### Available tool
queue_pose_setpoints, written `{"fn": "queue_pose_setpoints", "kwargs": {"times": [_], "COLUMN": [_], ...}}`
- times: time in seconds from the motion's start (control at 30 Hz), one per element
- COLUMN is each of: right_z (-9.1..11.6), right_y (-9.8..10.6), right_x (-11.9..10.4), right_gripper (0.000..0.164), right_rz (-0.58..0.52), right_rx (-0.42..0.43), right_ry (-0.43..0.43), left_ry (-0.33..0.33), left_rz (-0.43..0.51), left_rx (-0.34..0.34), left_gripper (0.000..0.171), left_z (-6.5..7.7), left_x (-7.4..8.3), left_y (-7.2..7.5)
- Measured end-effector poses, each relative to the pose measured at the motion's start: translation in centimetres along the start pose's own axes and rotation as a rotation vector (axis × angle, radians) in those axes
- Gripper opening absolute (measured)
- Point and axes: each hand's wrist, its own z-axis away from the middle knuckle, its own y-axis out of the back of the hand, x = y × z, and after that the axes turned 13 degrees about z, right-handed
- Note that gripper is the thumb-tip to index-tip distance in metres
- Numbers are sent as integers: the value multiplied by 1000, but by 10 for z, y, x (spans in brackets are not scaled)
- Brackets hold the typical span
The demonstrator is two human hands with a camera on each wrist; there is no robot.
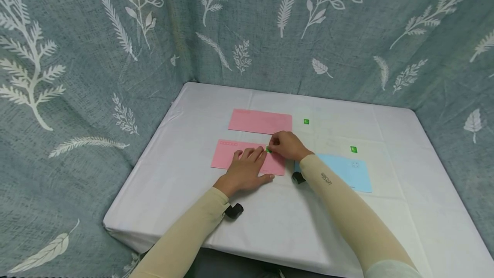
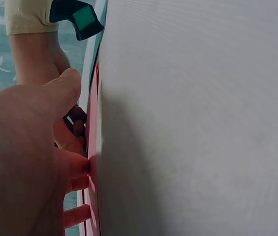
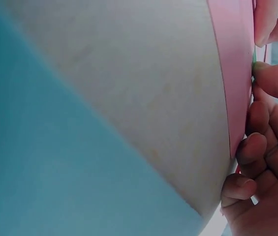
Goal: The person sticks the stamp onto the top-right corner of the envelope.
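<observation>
The curled fingers of the right hand (image 1: pixel 288 145) appear to pinch the green stamp (image 1: pixel 268 149), just left of them on the crosswise near pink envelope (image 1: pixel 275 164), which the left hand (image 1: pixel 245 172) presses with outspread fingers.

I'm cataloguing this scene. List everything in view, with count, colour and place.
Pink envelopes: two, pink, one beyond the other, centre.
Blue envelope: one, light blue, right of the nearer pink one.
Green squares: three, green, on the nearer pink envelope, beside the farther, beyond the blue.
Table: one, white-covered, under the envelopes.
Curtains: count unclear, leaf-patterned blue-green, around the table.
Black devices: two, black, wrist-worn.
Sleeves: two, beige, foreground.
Left hand: one, bare, on the nearer pink envelope.
Right hand: one, bare, pinching a green square.
</observation>
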Motion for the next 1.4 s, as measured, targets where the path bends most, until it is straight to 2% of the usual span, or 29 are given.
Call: {"fn": "queue_pose_setpoints", "kwargs": {"times": [0.37,0.53,1.4], "right_z": [1,3,4], "right_y": [0,1,4], "right_x": [0,0,-2], "right_gripper": [14,16,13], "right_rz": [-61,-89,-60], "right_rx": [-25,-42,-27], "right_ry": [-57,-58,-39], "left_ry": [-1,-3,-24], "left_rz": [9,18,57], "left_rx": [-4,-7,0], "left_gripper": [87,85,81], "left_z": [-2,0,1], "left_x": [-2,-1,-6], "left_y": [-3,-4,0]}}
